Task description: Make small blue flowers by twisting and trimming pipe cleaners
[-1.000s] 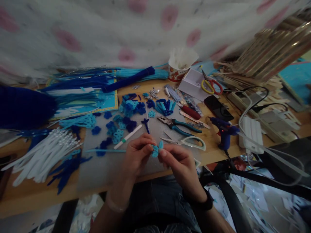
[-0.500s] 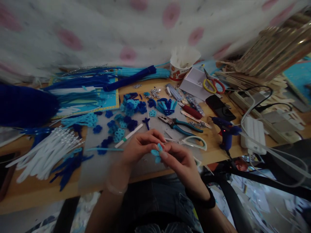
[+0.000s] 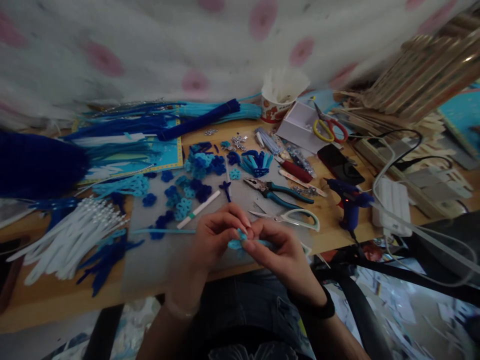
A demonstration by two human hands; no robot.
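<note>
A light blue pipe-cleaner flower is pinched between both my hands above the front edge of the grey mat. My left hand grips it from the left with thumb and fingers together. From the right, my right hand closes thumb and forefinger on it, partly covering it. Just beyond my fingers lie white-handled scissors and pliers with teal handles. A light blue pipe cleaner lies on the mat by my left hand, near a white stick with a green band.
Blue fuzzy flowers cover the mat's middle. White looped stems lie at left. A blue glue gun with a lit light stands at right, near a phone, power strip and cables. A paper cup is behind.
The light blue flower has tilted and turned between my fingers, with its petals now lower and to the left. Both hands stay close together in nearly the same place.
</note>
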